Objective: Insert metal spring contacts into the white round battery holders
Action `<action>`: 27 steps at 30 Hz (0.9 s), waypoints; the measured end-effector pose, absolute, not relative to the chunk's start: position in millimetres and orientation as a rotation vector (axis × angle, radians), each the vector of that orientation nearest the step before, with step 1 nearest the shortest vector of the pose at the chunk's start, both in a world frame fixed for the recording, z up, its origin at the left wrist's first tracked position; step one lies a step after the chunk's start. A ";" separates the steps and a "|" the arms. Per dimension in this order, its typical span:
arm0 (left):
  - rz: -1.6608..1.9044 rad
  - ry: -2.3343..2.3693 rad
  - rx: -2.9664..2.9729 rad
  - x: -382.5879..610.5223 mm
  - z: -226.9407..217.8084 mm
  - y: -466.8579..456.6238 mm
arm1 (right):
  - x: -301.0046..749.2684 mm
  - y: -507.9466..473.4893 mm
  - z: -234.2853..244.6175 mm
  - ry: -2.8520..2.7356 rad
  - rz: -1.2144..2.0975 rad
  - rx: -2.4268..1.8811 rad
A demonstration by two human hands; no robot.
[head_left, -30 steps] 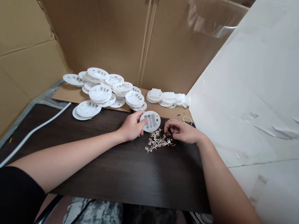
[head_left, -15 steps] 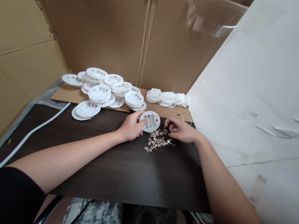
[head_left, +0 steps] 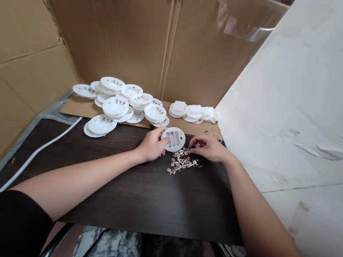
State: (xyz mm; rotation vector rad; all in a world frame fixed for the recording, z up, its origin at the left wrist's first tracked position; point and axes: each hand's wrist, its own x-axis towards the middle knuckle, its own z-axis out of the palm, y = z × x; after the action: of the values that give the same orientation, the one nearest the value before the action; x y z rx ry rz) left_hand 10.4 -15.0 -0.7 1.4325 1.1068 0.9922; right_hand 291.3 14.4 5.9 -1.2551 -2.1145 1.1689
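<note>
Step in hand judged to be the picking of one small part from a loose heap, with a white disc (head_left: 176, 140) held ready beside it. The disc is gripped at its 8 o'clock edge by the left hand (head_left: 153, 145), closed on the rim: thumb laid over the upper face, fingers tucked behind. Long slots are turned towards the wearer; the disc is tilted up, near the far edge of the dark table (head_left: 146, 199).

Small metal pieces (head_left: 182, 162) are scattered at 5 o'clock from the disc, some overlapping. At 3 o'clock the right hand (head_left: 207, 147) is bent over the upper edge of the heap, fingers curled, thumb and forefinger drawn almost together. Whether a piece is pinched there cannot be told; the tips are too small and partly hidden.

By judgement, a fine fingertip pinch on a single piece is called for next, neighbours left undisturbed, the disc held steady. Tangling of the pieces is thought possible.

Stacked discs (head_left: 115, 107) are noted at 10 o'clock from the held one, a smaller white group (head_left: 193, 112) at 1 o'clock, a pale cord (head_left: 39, 149) at 8 o'clock
</note>
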 end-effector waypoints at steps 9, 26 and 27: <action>0.997 1.111 1.456 9.7 -4.7 -13.6 | 289.0 12.7 6.3 -2.201 1.053 -1.242; 1.008 1.107 1.415 10.3 -8.1 -11.2 | 277.5 7.4 5.4 -2.104 0.958 -1.177; 1.008 1.103 1.413 10.3 -8.6 -11.0 | 275.9 6.8 5.5 -2.107 0.947 -1.158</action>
State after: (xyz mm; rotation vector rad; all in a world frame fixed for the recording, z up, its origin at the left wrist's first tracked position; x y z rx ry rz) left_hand 10.3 -11.0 -8.6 1.4130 1.1034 1.0076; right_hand 275.9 6.8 5.5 -1.1579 -2.1069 0.9468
